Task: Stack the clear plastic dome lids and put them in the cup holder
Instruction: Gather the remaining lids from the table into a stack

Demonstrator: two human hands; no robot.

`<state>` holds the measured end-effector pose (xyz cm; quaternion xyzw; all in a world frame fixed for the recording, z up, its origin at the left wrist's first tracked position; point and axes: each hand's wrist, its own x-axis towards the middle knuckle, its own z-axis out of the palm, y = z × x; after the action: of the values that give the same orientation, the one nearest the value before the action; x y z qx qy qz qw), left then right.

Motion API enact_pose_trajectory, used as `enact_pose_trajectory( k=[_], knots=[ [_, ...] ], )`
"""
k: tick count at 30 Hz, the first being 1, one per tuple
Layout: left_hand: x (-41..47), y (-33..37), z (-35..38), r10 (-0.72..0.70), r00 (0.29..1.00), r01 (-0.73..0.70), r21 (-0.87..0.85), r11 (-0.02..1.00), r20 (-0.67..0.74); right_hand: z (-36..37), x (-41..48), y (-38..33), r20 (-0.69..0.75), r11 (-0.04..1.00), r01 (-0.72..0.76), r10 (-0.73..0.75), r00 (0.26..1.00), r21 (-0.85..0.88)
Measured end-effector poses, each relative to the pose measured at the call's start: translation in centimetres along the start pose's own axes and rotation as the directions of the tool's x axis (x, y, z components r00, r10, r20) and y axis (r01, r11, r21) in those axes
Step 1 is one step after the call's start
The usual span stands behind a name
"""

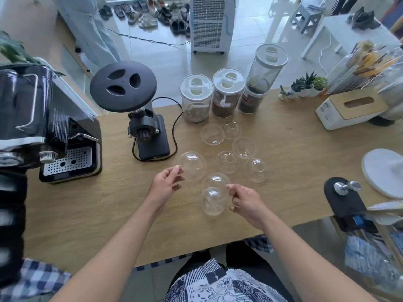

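The head camera looks down on a light wooden table [283,136] where clear plastic dome lids lie scattered in the middle. The left hand [166,187] is closed with its fingertips on the rim of one large clear dome lid [193,165], which it holds at the left of the group. The right hand [244,200] pinches, with thumb and fingers, the right edge of a small stack of clear dome lids [213,195], two lids nested one in the other; I cannot tell if the stack rests on the table or is lifted a little. Behind the hands, five more loose clear dome lids lie on the table: one [227,162] in the centre, one [256,170] at its right, one [244,148] further back, and two [212,135] [232,129] close to the jars. Three clear storage jars with white lids stand in a row at the far edge, the left jar [196,99], the middle jar [226,93] and a taller stacked jar [259,77]. At the left stand a black coffee grinder with a round lid [135,101] and a black and silver espresso machine [43,125]. At the right are a white tissue box with a wooden top [349,110] and small potted green plants [305,86]. The cup holder I cannot identify with certainty in this view.
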<state>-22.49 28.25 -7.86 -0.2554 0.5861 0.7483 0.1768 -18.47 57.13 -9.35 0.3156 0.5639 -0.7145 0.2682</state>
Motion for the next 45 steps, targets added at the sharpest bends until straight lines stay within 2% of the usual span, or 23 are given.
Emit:
enact_pose_trajectory(
  k=[2, 4, 8, 12, 16, 23, 35, 45],
  knots=[
    [-0.9, -0.8, 0.1, -0.092, 0.993, 0.1, -0.111, 0.989, 0.078, -0.4, -0.2, 1.3, 0.011, 0.998, -0.053, 0.053, 0.999, 0.019],
    [-1.4, -1.9, 0.0, -0.156, 0.977, 0.175, -0.132, 0.976, 0.147, -0.6, -0.3, 2.3, -0.008, 0.997, -0.076, 0.076, 0.997, 0.006],
    [-1.8, -4.3, 0.3, -0.215, 0.96, 0.232, -0.081, 0.969, 0.182, -0.9, 0.2, 3.7, -0.093, 0.977, -0.039, 0.02, 0.995, -0.208],
    [-1.9, -5.9, 0.7, -0.194, 0.973, 0.184, 0.085, 0.979, 0.125, -1.1, 0.6, 4.2, -0.094, 0.943, 0.043, -0.078, 0.993, -0.329],
    [-1.8, -7.0, 1.4, -0.116, 0.991, 0.1, 0.206, 0.973, 0.063, -1.3, 1.2, 4.8, -0.112, 0.914, 0.078, -0.133, 0.985, -0.399],
    [-2.0, -7.0, 3.1, 0.008, 1.0, -0.002, 0.408, 0.913, -0.013, -1.4, 1.0, 5.4, -0.118, 0.862, 0.057, -0.135, 0.984, -0.504],
    [-1.2, -8.4, 4.7, 0.038, 0.995, 0.011, 0.464, 0.886, -0.095, 0.0, -1.3, 3.9, -0.043, 0.858, 0.116, -0.159, 0.986, -0.5],
    [-0.9, -7.6, 5.9, 0.067, 0.996, -0.031, 0.473, 0.881, -0.06, -0.1, -0.6, 3.1, -0.046, 0.844, 0.122, -0.17, 0.984, -0.522]
  ],
)
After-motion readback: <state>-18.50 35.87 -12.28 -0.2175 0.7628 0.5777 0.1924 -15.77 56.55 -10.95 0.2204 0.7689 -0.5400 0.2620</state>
